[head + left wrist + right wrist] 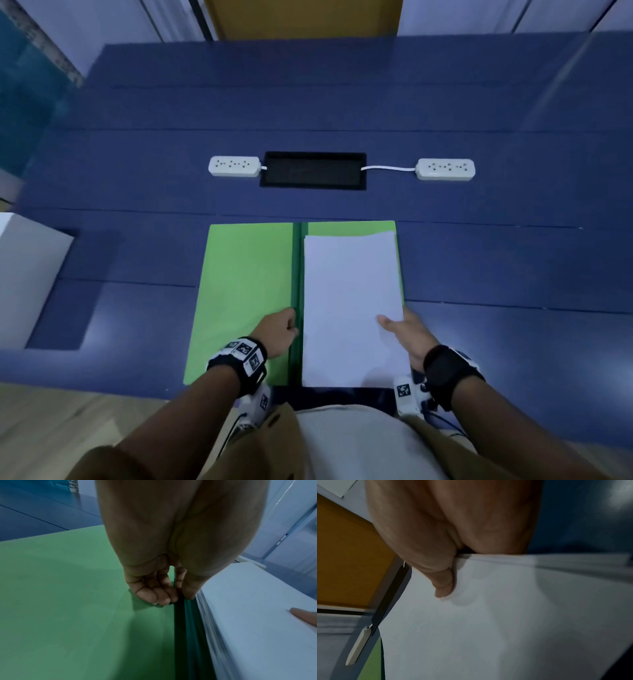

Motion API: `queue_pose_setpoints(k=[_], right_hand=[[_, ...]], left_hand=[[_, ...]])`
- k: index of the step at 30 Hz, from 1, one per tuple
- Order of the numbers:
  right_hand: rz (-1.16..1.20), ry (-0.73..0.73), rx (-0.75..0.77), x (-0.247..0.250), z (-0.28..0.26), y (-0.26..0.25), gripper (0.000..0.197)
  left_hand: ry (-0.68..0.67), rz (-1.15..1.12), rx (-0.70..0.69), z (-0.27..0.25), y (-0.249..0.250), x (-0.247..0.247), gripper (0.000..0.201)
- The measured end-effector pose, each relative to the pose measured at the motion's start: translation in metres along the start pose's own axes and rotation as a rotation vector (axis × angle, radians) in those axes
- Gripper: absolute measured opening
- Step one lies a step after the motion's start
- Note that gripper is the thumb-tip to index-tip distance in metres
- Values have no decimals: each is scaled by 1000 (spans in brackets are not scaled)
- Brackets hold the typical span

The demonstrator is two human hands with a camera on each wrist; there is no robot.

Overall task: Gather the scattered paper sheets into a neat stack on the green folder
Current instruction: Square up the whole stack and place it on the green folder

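An open green folder (246, 291) lies on the blue table near the front edge. A white paper stack (349, 301) sits squared on its right half, beside the dark spine. My right hand (407, 337) grips the stack's right edge low down, thumb on top and fingers hidden underneath; in the right wrist view the thumb (444, 586) presses on the top sheet (505, 615). My left hand (279, 330) rests curled on the folder's left half at the spine. In the left wrist view its fingertips (163, 599) touch the green folder (68, 601) and its thumb meets the stack's left edge (257, 608).
Two white power strips (234, 166) (445, 169) flank a black cable hatch (313, 170) at the table's middle. A white box (27, 274) stands off the left side. The table's front edge runs just below the folder, against my body.
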State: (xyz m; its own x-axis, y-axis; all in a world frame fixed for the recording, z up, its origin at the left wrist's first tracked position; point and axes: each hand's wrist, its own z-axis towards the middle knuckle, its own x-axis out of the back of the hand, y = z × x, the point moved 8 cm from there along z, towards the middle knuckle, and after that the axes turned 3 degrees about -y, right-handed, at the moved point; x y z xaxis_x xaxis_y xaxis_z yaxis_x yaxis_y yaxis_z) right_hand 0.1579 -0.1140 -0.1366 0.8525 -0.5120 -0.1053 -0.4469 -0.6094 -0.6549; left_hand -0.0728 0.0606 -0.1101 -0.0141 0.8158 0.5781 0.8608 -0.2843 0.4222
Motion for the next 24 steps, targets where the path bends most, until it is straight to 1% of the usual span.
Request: queue_pose_setpoints(k=[5,9,11,13,16,18,19,21,22,24], right_hand=[[110,0,-85,-4,-3,7,33],[88,13,-86,-5,-4,6,34],[50,29,-58,-8,-9,6,27],[-11,96,-7,-7,-11,7,25],[-137,177,77,-6,-15,15,31],[-129,195,98,-4,-20,15,36],[-73,178,95,-4,-21,13,36],[106,79,39,-4,-21,10,34],[166,33,7,-5,-19,7,37],[160,-48,-22,-7,-14,0,46]], left_hand=[[-8,-4,7,1,-5,7,13],[-15,-30,-2,1,-6,6,16],[1,-27,-14,1,-7,6,17],[7,-10,-23,0,-10,3,17],[-10,31,-37,-3,-13,-4,18],[-14,46,-49,-6,-13,-7,16],[-16,56,-57,-7,-12,-8,16],[-24,71,-69,-9,-12,-11,16],[-30,71,-70,-10,-13,-12,16],[-37,64,-74,-11,-13,-14,16]])
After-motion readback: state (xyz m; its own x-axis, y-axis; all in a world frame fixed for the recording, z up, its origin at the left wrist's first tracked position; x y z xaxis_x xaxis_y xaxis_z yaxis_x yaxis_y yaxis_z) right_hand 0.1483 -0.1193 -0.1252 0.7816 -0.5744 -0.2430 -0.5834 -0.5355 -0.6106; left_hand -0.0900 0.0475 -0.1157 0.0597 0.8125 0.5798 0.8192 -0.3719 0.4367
